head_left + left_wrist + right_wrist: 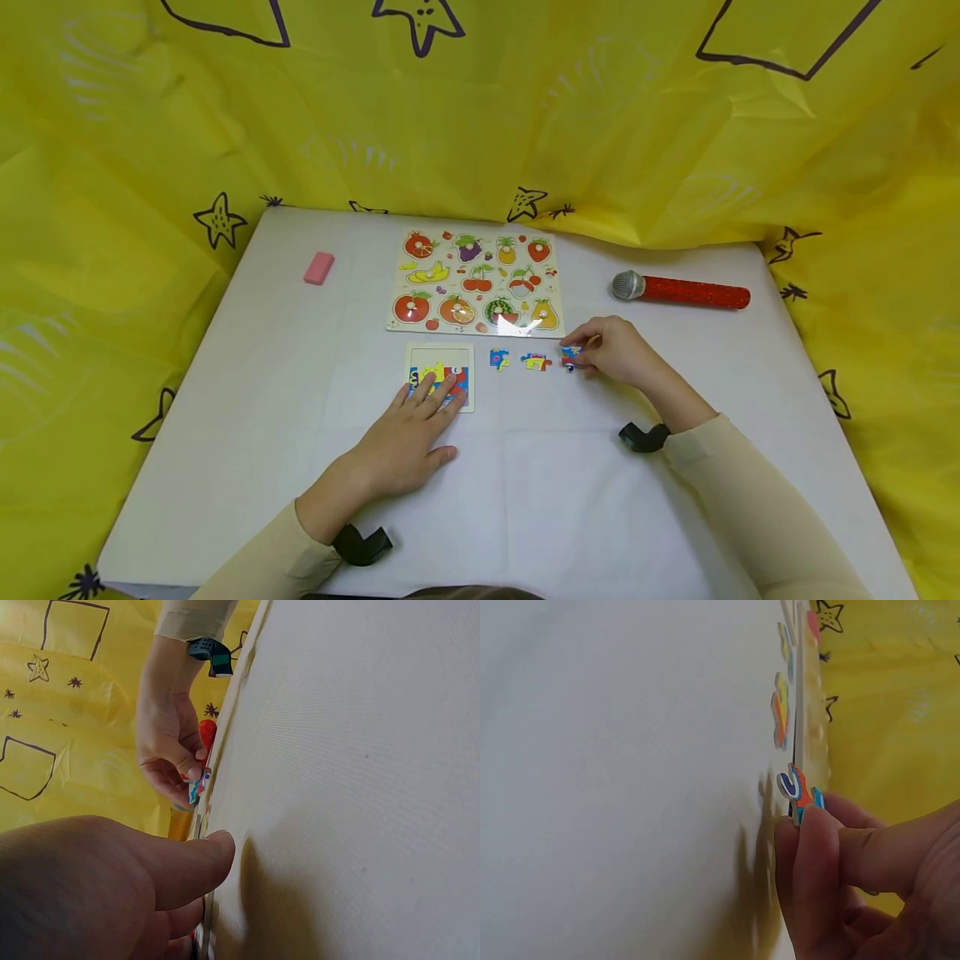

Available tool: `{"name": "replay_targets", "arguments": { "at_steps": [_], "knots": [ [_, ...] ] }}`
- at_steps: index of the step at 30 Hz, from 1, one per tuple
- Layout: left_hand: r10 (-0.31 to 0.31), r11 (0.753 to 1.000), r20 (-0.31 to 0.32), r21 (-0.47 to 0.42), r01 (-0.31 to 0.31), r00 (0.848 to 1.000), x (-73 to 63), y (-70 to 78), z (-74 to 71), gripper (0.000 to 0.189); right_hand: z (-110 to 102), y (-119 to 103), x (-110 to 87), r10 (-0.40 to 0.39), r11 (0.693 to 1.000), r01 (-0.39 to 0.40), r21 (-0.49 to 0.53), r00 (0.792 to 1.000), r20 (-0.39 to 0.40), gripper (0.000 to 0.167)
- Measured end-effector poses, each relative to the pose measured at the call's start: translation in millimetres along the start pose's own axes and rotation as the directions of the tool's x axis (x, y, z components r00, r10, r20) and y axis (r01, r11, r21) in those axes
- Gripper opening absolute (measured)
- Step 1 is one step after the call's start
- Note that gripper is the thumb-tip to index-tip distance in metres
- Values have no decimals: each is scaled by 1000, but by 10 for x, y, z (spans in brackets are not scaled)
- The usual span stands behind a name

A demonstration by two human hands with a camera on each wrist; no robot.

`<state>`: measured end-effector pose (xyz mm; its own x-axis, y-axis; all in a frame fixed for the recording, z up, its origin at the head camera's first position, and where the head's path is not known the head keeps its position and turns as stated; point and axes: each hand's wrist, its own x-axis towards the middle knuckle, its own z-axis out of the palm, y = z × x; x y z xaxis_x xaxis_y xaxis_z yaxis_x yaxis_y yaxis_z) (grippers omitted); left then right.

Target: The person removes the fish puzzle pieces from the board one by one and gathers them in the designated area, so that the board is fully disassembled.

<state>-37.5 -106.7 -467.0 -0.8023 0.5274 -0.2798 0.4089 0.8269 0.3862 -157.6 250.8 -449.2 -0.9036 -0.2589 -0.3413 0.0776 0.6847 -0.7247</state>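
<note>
My right hand (617, 352) pinches a blue and red jigsaw piece (571, 356) between thumb and fingers; in the right wrist view this piece (802, 796) is held just off the white surface. Two loose jigsaw pieces lie to its left: one blue and yellow (498, 358), one mostly yellow and red (537, 362). My left hand (405, 435) rests with straight, spread fingers on a small jigsaw tray (439, 347). Colourful pieces fill the tray's lower part, partly hidden under the fingers, while its upper part shows bare board.
Behind the tray lies a fruit peg puzzle board (480, 279). A red-handled microphone (693, 292) is at the back right, a pink block (318, 267) at the back left. A yellow curtain (480, 125) surrounds the white-covered table (315, 400) at back and sides.
</note>
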Motion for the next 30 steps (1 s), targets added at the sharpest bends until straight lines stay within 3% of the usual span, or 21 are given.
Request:
{"name": "replay_targets", "arguments": {
  "at_steps": [12, 18, 26, 30],
  "knots": [
    [8, 1000, -4, 5, -8, 1000, 3, -11, 18, 78, -66, 58, -58, 11, 996, -10, -85, 1000, 11, 26],
    [-3, 1000, 5, 6, 3, 1000, 6, -11, 15, 79, -25, 92, -44, -55, 978, 44, -205, 997, -47, 25],
    [-5, 1000, 1, -3, 5, 1000, 7, -20, -7, 77, 68, 91, -61, -90, 950, 56, -306, 991, -99, 31],
    [-10, 998, -39, -66, 8, 999, 27, -11, -49, 70, 103, 27, -79, -104, 949, 65, -309, 988, -111, 33]
  ]
}}
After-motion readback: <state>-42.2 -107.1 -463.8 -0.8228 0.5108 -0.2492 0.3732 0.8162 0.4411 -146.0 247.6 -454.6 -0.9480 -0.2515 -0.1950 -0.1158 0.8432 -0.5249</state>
